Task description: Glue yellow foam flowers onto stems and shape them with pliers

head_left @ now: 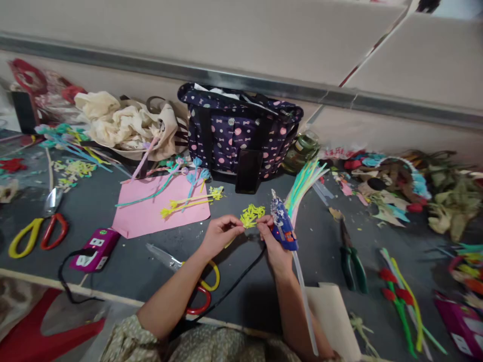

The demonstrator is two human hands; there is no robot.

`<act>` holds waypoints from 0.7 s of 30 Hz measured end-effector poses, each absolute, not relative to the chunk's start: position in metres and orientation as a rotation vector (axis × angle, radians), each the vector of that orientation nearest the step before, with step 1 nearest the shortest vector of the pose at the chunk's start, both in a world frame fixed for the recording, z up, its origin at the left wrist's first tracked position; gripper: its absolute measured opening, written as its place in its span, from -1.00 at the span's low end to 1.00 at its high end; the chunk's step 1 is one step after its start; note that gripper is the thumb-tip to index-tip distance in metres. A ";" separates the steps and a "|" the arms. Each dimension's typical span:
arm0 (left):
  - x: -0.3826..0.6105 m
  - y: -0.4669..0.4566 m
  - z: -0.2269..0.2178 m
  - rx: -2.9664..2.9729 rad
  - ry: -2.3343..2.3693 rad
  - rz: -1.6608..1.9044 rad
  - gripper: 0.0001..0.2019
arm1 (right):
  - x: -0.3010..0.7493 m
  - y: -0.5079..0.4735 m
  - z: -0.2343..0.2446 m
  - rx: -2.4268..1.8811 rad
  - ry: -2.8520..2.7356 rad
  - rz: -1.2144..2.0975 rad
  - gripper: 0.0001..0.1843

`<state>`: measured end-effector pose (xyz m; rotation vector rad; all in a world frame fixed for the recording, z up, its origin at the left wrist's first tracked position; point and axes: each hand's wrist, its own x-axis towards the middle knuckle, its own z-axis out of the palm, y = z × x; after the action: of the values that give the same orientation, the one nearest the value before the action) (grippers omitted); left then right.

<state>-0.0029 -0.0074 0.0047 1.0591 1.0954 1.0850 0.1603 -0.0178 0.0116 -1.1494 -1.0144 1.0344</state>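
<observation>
Closed fingers of the left hand and right hand pinch one yellow paper piece between them, the right also gripping one blue glue gun.

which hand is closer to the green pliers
Right. The right hand, holding the glue gun, is left of the green pliers; the left hand, pinching yellow paper, is farther left.

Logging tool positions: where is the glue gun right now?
In the head view, the blue glue gun sits in the right hand, right of centre, beside the yellow fringed piece that the left hand pinches, in front of the dotted bag.
</observation>
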 end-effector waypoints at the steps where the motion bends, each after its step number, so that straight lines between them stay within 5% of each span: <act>1: -0.003 -0.007 0.004 1.075 1.087 1.092 -0.79 | 0.160 -0.018 0.013 -1.143 -1.001 1.037 -0.81; 21: -0.004 -0.008 0.002 1.174 1.079 1.096 -0.85 | 0.164 -0.023 0.022 -1.213 -1.125 0.947 -0.87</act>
<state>-0.0041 -0.0083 0.0017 1.1737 1.0793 1.0964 0.1637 -0.0232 0.0219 -1.2128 -1.1252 0.9473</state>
